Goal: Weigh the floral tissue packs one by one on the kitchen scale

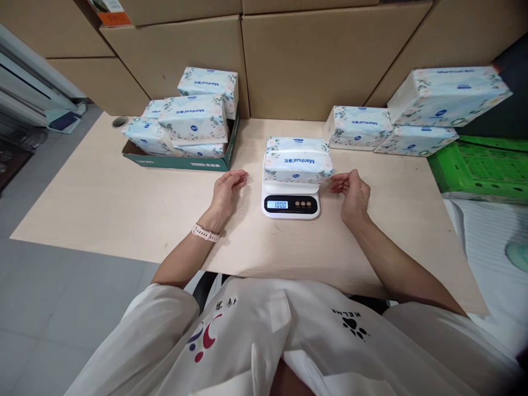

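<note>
A pack of tissues (297, 166) with blue floral wrapping lies on a white digital kitchen scale (291, 212), whose lit display reads 100.0. To the left of the scale, my left hand (226, 192) rests over the table, its fingers loosely bent and holding nothing. My right hand (353, 192) is at the pack's right end, fingers loosely apart and pointing at it. Whether those fingertips touch the wrapping I cannot tell. Neither hand grips the pack.
A green shallow box (185, 163) at the back left holds several tissue packs (193, 121). Three more packs (416, 140) are stacked at the back right. Behind stand cardboard boxes (305, 66). A roll of tape (119, 122) and a green crate (482, 165) flank the table (124, 209).
</note>
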`<act>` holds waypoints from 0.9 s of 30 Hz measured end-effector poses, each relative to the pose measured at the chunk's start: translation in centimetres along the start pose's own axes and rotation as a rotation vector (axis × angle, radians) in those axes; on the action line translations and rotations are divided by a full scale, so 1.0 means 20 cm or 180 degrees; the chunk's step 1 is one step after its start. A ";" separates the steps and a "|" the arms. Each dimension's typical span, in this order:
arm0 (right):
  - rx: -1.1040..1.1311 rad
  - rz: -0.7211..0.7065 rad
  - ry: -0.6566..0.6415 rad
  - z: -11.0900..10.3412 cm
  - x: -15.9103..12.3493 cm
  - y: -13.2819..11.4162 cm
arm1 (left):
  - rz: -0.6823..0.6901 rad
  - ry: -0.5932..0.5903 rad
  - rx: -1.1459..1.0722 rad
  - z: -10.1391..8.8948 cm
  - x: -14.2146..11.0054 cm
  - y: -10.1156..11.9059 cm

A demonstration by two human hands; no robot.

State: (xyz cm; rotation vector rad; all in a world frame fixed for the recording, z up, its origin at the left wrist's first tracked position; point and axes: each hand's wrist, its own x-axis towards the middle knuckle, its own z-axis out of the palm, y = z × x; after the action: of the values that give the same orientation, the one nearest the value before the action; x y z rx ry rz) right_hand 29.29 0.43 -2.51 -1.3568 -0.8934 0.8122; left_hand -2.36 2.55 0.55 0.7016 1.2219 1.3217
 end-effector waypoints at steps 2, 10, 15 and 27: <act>-0.0011 -0.0001 -0.0008 0.00 0.00 0.00 | -0.0004 -0.0001 -0.0005 0.00 0.00 0.00; -0.0033 -0.0017 -0.0050 -0.01 0.00 0.00 | -0.0035 0.0010 -0.0075 0.00 0.00 0.00; -0.0046 0.0029 -0.0022 0.00 0.00 -0.01 | -0.0020 -0.0013 -0.0124 0.00 0.00 0.00; -0.0037 -0.0022 0.0002 0.00 0.01 0.01 | -0.0029 0.0023 0.0002 0.00 0.01 0.00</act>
State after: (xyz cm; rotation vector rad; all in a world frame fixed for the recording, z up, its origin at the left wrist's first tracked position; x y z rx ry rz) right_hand 29.36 0.54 -2.79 -1.3633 -0.9030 0.8025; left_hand -2.40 2.72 0.56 0.6916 1.2300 1.3174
